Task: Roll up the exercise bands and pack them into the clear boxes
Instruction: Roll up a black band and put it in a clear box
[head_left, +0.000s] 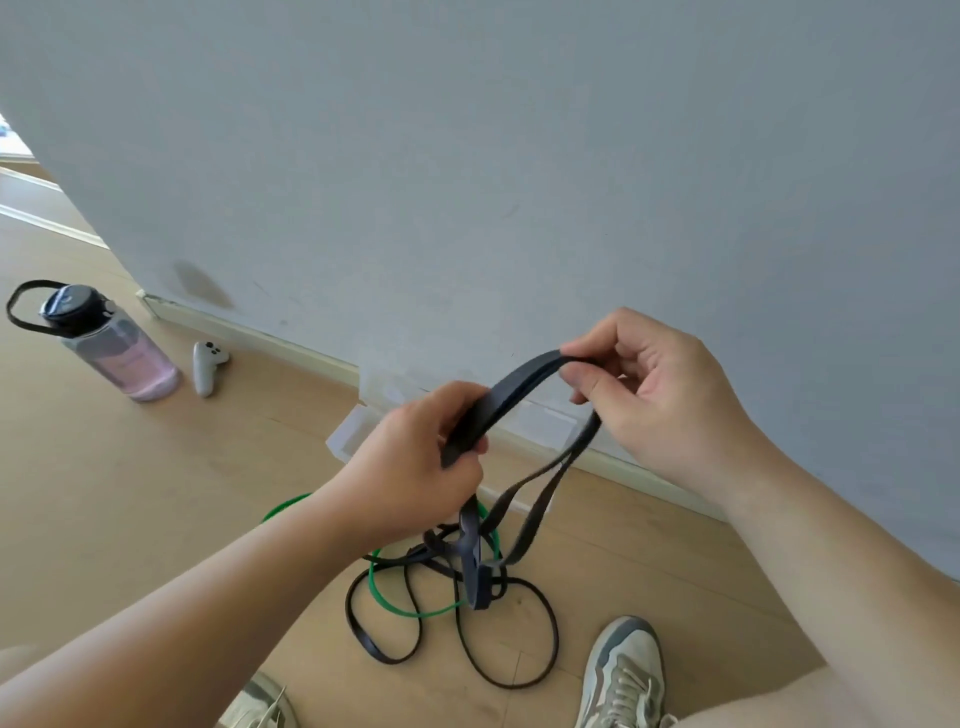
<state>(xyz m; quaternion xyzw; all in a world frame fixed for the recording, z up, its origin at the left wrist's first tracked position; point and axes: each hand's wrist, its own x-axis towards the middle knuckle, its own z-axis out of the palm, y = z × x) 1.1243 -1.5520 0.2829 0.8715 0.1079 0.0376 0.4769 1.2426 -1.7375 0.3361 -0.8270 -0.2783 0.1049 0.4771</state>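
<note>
A dark navy exercise band (511, 387) arches in the air between my hands. My left hand (421, 457) grips a doubled stretch of it, and my right hand (649, 384) pinches its folded top end. The rest of the band hangs down to a tangle on the floor. There a green band (384, 597) and a thin black band (540, 654) lie in loops under it. Clear plastic boxes (353, 431) stand against the wall's base behind my left hand, partly hidden by it.
A grey wall fills the upper view, with a white skirting board along the wooden floor. A pink water bottle (117, 345) with a black lid and a white controller (205, 366) lie at the left. My two sneakers (621, 675) show at the bottom edge.
</note>
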